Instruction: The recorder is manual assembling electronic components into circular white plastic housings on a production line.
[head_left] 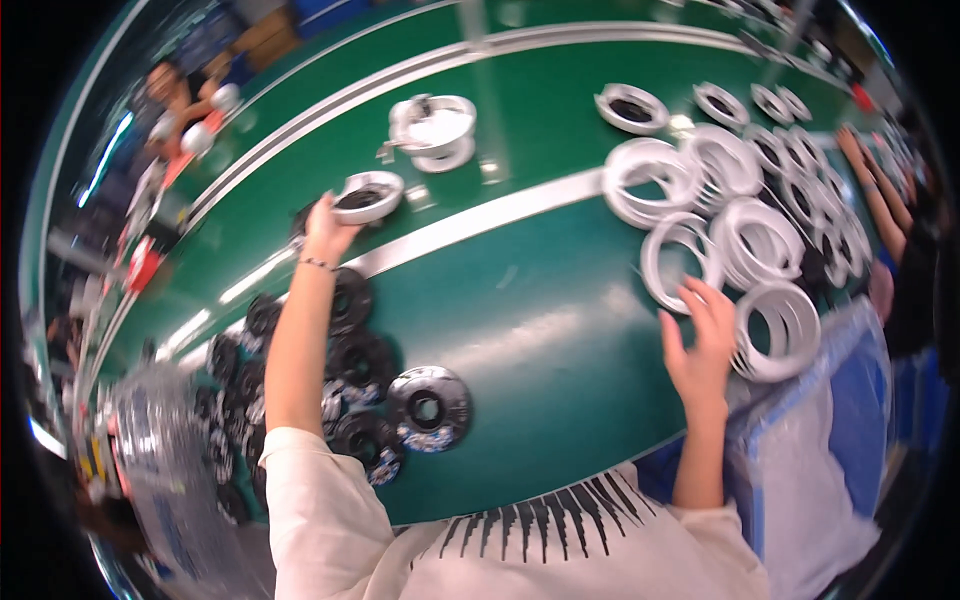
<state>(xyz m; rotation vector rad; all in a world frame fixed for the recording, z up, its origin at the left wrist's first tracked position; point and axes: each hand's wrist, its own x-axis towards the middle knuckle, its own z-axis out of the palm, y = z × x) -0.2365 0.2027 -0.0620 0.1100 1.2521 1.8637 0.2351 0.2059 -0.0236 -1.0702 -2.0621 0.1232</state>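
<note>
My left hand [328,232] reaches out to the far left, its fingers closed on the near edge of a round white housing [392,205] with a black disc inside. My right hand [700,340] is open, fingers apart, beside the stacked white rings. Closest to its fingertips is a white ring [653,262]; another ring stack [795,335] stands just to its right. By my left forearm lie several black round discs with circuit parts, one of them a single disc [428,408] set apart on the green bench.
A white housing stack [432,130] with a small part on top stands on the green belt [540,110], beyond a pale rail [500,212]. Blue bins lined with plastic [800,480] are at the lower right. Stacked clear trays [170,460] stand left. Other people work at both sides.
</note>
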